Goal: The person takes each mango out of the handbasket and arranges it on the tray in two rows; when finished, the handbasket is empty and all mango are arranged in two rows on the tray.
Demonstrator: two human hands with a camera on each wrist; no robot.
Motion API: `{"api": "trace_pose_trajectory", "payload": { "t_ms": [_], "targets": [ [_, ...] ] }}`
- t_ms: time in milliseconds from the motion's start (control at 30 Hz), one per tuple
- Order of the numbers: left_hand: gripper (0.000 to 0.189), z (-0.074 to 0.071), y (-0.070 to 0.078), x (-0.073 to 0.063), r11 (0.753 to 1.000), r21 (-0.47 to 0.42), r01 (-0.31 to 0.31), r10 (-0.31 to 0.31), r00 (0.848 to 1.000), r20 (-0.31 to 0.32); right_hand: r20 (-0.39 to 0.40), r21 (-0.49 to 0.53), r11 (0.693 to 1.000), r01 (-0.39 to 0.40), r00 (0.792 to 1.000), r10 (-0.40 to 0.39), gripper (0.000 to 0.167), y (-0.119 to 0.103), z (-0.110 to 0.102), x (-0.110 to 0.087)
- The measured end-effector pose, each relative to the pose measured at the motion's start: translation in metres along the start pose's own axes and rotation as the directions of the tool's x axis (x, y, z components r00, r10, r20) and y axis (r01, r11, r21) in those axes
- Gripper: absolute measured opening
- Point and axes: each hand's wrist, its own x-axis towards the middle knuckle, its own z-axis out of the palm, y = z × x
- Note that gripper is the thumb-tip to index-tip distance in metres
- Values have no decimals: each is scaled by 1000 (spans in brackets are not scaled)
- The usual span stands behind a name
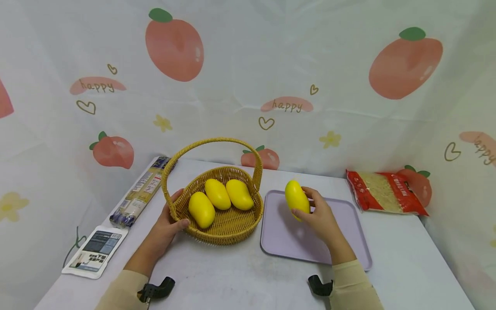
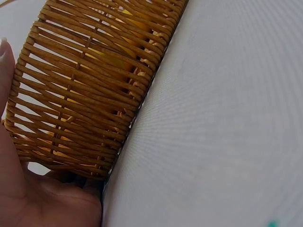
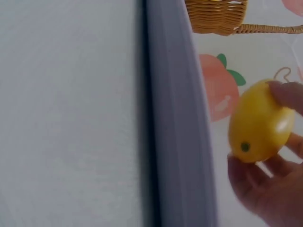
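Observation:
My left hand [image 1: 165,227] grips the left side of a woven wicker basket [image 1: 228,237], thumb over the rim and fingers behind the wall. Inside the basket lie three yellow mangoes, one nearest my thumb [image 1: 201,210] and two farther back. The basket's tall handle [image 1: 211,140] arches above them. Over a light purple tray [image 1: 280,237], my right hand [image 1: 320,217] holds another yellow mango [image 1: 296,197] between thumb and fingers. In the right wrist view this mango [image 3: 260,123] shows a dark stem spot and appears above the tray's edge [image 3: 182,118].
Behind my left arm lie a long pack of noodles [image 1: 141,191] and a white pouch [image 1: 95,252] with a dark label. A red bag [image 1: 383,192] with pale contents lies at the back right. A fruit-printed cloth [image 1: 232,56] rises behind the white table [image 1: 240,280].

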Motion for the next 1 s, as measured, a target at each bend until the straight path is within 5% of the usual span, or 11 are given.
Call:
{"api": "trace_pose_trajectory", "payload": {
  "t_ms": [400, 1000],
  "targets": [
    [91, 2, 0, 1, 999, -40, -9, 10, 1000, 17, -23, -187, 979, -81, 997, 78, 67, 8, 2, 0],
    [90, 2, 3, -1, 1000, -19, -3, 3, 1000, 7, 8, -151, 976, -155, 987, 158, 60, 5, 0, -1]
  ]
}}
